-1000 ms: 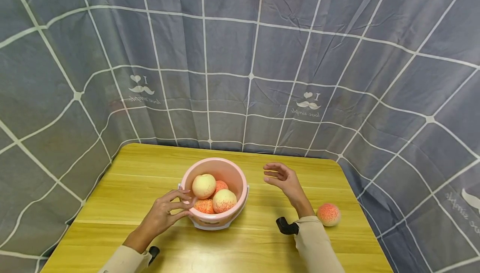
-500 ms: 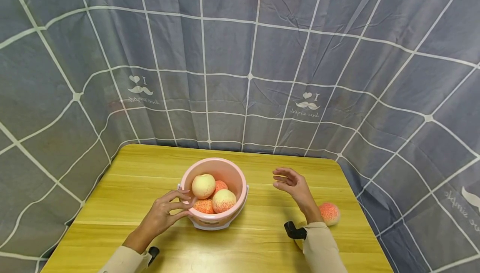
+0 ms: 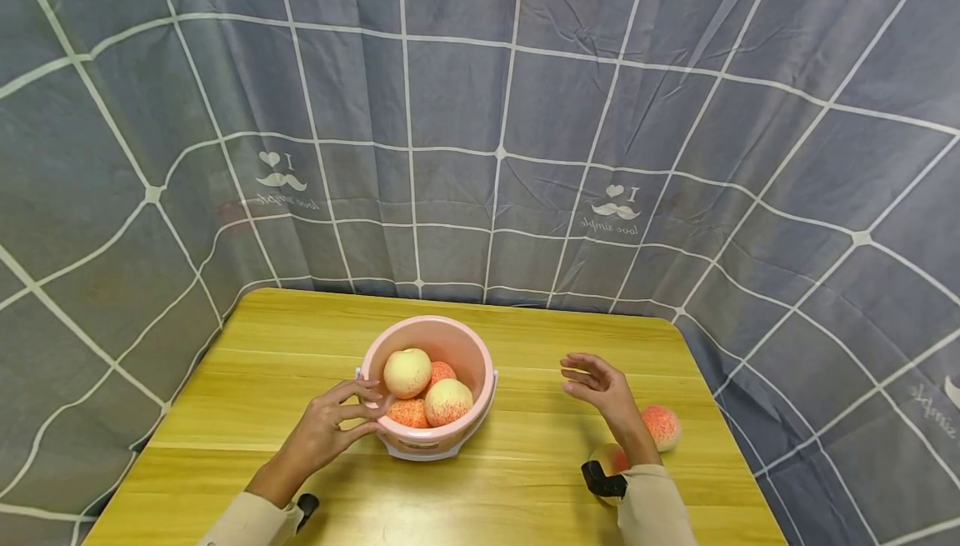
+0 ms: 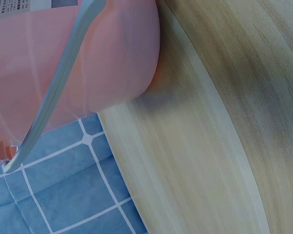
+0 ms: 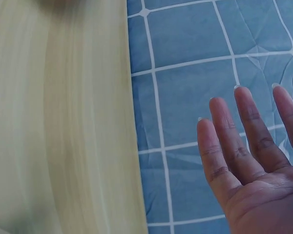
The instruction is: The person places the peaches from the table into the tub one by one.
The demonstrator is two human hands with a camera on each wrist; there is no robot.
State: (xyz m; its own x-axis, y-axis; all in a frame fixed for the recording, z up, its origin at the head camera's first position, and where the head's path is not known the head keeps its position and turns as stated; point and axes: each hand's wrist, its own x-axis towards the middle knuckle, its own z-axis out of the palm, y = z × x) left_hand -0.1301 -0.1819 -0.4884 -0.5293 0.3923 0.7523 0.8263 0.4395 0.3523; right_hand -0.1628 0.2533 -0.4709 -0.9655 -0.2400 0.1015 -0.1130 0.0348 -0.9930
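Where the two beige fabric sleeves [image 3: 657,513] end, a black fitting [image 3: 306,511] sits at each wrist. Beside the right fitting, a round yellow-and-red peach [image 3: 606,454] lies on the yellow wood-grain counter [image 3: 517,488], partly hidden by the arm. Just beyond it, a round red-and-cream peach [image 3: 662,427] rests on the same surface, its left edge covered by the forearm.

The left hand [image 3: 330,425] grips the left rim of a round pink plastic bucket [image 3: 471,349], fingers hooked over the edge and thumb outside. The bucket stands upright on the counter; at its side I see a pale grey handle [image 4: 58,80] hanging down. Inside are four round peaches: an orange-red one [image 3: 408,413] at front left, a cream, red-speckled one [image 3: 448,402] at front right, a pale yellow one [image 3: 407,373] at rear left and a red one [image 3: 442,373] behind.

Well apart, to the right, the right hand [image 3: 603,388] hangs above the counter, fingers loosely bent and unloaded.

At the far edge hangs a grey-blue cloth curtain [image 3: 457,112] with white grid lines.
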